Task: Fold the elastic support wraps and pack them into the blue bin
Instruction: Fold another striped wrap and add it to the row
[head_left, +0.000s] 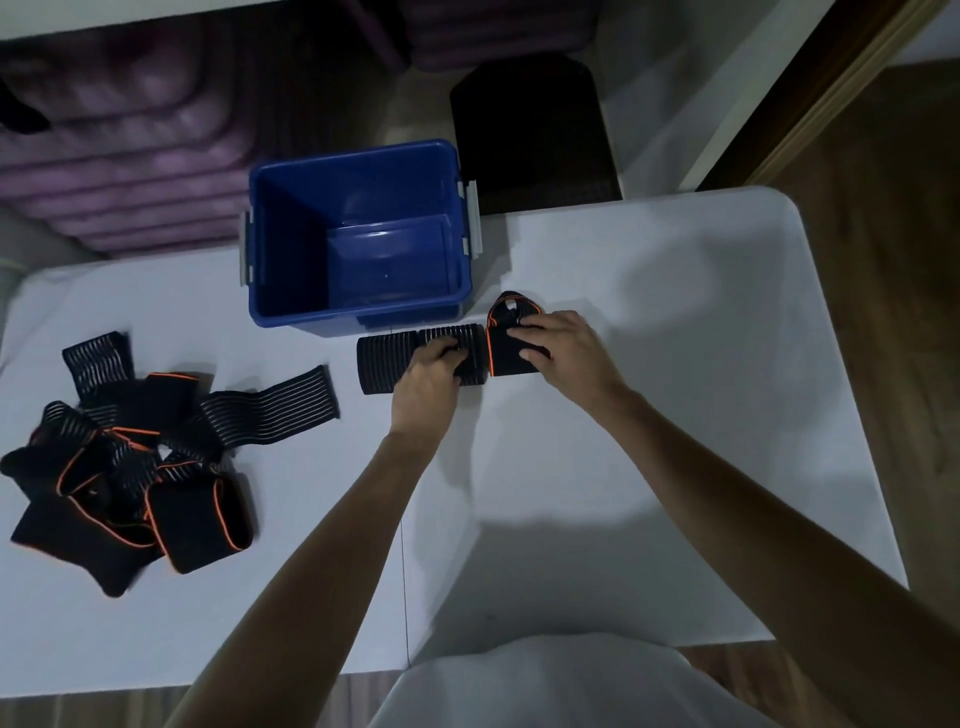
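The left hand (434, 364) grips the ribbed strap of a wrap (387, 364); the right hand (553, 345) presses flat on its black end. The wrap lies just before the bin (358, 317). A pile (135, 457) lies left of the bin.

There is only one view, from a camera on the person's head, and it looks forward and almost straight down onto a white table (649, 364). It sits close above the table, so both bare arms stretch up from the bottom of the frame to the left hand (426, 374) and right hand (563, 345) near the middle. The wide view bends the table edges, with a blue bin (291, 306) just above the middle, a black chair (535, 135) at the top and wood floor (883, 208) on the right side.
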